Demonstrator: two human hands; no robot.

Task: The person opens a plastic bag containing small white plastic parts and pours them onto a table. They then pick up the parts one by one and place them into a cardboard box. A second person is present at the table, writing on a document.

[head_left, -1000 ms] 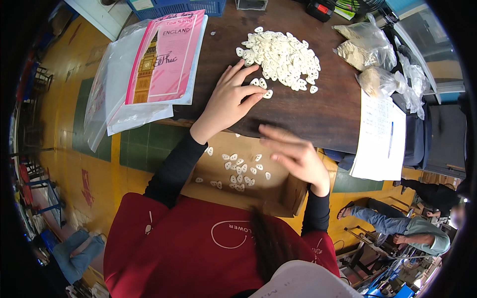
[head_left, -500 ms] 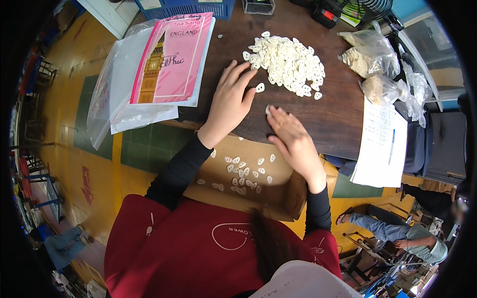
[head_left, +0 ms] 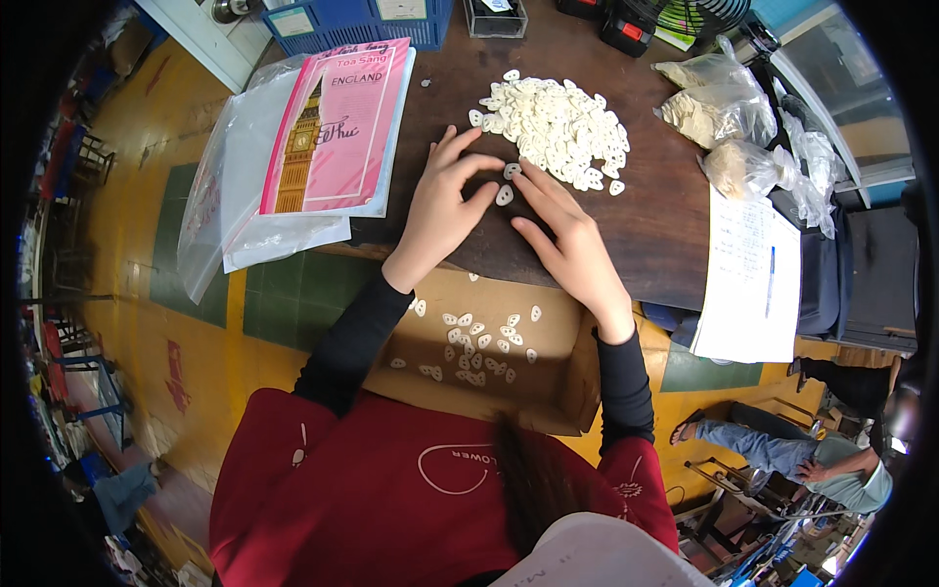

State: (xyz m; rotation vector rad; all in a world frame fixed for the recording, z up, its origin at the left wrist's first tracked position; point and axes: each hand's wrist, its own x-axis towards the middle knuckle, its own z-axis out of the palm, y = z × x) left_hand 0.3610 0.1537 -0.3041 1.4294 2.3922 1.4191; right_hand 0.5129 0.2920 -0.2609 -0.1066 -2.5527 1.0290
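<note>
A heap of small white, rounded-triangular pieces with holes covers part of the dark wooden table. Two loose pieces lie apart from it, between my hands: an upper piece and a lower piece. My left hand rests left of them, fingers bent and spread, its index fingertip close to the upper one. From the other side, my right hand reaches with outstretched fingers and thumb apart; its fingertips are at the upper piece's right edge. Whether either hand touches a piece, I cannot tell.
Below the table edge, a cardboard box holds several scattered white pieces. A pink booklet lies on a plastic sleeve at left. Knotted plastic bags and a written sheet with a pen are at right. A blue crate stands behind.
My right hand has moved up and left toward the loose pieces. The piece that was at its fingertips now lies below the other one. My left hand stays near its place, fingers more bent.
</note>
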